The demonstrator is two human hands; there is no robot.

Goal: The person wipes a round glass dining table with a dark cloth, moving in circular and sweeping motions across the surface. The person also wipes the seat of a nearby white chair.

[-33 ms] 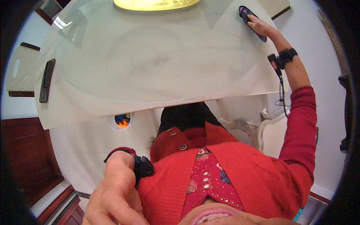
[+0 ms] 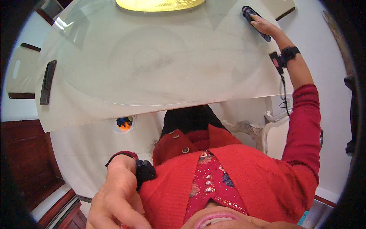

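Observation:
At the far right of the table [image 2: 160, 87], my right hand [image 2: 263, 25] grips a long dark oval object [image 2: 263, 35] with a purplish upper end. The object lies slanted near the table's right edge, and my fingers partly cover it; its exact kind is unclear. Low in the picture and close to the camera is my left hand [image 2: 116, 204], with bent fingers. Its fingertips run out at the lower edge, so whatever they hold is hidden. Each wrist wears a black strap with a small device; a cable hangs from the right one [image 2: 276, 63].
A yellow round-edged thing [image 2: 160, 4] sits at the table's far side. On the left edge lies a narrow dark object [image 2: 48, 82]. Below the table's near edge is a white round container [image 2: 125, 124] with blue and orange inside. White carved chairs [image 2: 276, 133] stand at right.
My right hand and wrist have shifted very slightly left and up, with the dark oval object. My left hand has hardly moved.

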